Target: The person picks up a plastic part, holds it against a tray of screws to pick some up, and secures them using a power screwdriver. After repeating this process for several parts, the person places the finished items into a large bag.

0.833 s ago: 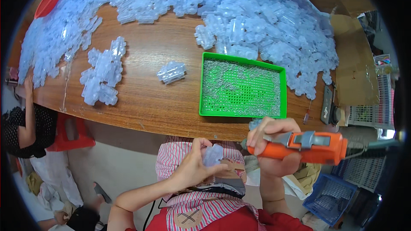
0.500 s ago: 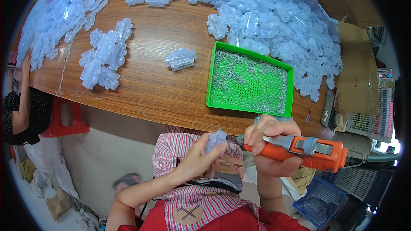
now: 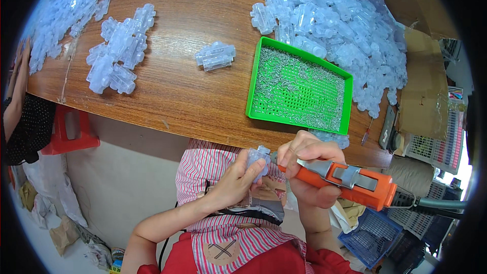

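Note:
Just past the table's near edge, over my lap, my left hand (image 3: 229, 181) is closed around a clear plastic part (image 3: 258, 161), pinching it between thumb and fingers. My right hand (image 3: 315, 158) grips an orange power screwdriver (image 3: 350, 182) with a grey metal lever on top. Its nose points left at the plastic part, right beside it; whether the bit touches it I cannot tell. Beyond my right hand lies a green tray (image 3: 298, 124) holding many small silver screws. One clear plastic part (image 3: 216, 56) sits alone on the table, left of the tray.
A cluster of clear parts (image 3: 120, 50) lies on the brown table (image 3: 167, 86); large heaps (image 3: 340, 35) cover its back. A hose (image 3: 441, 204) runs right from the screwdriver. At left are another person's arm (image 3: 18, 91) and a red stool (image 3: 73, 132); a blue crate (image 3: 375, 236) stands lower right.
My right hand and the screwdriver have shifted left. My left hand keeps hold of the plastic part, now turned slightly. The view has moved a little; the other person's arm at left has moved.

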{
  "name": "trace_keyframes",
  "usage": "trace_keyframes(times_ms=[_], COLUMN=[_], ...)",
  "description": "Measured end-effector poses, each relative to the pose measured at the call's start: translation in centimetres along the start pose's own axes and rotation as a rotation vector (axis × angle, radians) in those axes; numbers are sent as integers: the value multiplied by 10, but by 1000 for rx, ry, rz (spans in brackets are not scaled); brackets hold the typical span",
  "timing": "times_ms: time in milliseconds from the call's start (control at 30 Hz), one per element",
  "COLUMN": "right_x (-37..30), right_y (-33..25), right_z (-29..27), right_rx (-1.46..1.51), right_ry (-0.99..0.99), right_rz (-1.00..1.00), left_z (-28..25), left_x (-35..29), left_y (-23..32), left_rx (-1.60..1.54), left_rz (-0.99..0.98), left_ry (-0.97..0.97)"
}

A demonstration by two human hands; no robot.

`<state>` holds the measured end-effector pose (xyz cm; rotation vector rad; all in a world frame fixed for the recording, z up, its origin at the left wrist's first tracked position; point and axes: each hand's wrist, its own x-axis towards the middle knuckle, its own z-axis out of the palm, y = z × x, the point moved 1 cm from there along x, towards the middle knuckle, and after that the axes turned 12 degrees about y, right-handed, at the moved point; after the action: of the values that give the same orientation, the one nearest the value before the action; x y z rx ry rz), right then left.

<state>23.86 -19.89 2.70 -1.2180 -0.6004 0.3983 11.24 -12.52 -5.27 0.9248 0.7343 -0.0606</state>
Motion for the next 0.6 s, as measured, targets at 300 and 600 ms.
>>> trace_keyframes(times_ms=[300, 600], right_x=[1, -1], right_y=[7, 7], right_z=[6, 8], right_rx=[-44, -151], right_ry=[-26, -89], right_rz=[-39, -54], left_z=[-1, 0], left_x=[3, 3], left_y=[-7, -10], left_rx=[123, 134], left_rz=[189, 226], left_ry=[67, 87])
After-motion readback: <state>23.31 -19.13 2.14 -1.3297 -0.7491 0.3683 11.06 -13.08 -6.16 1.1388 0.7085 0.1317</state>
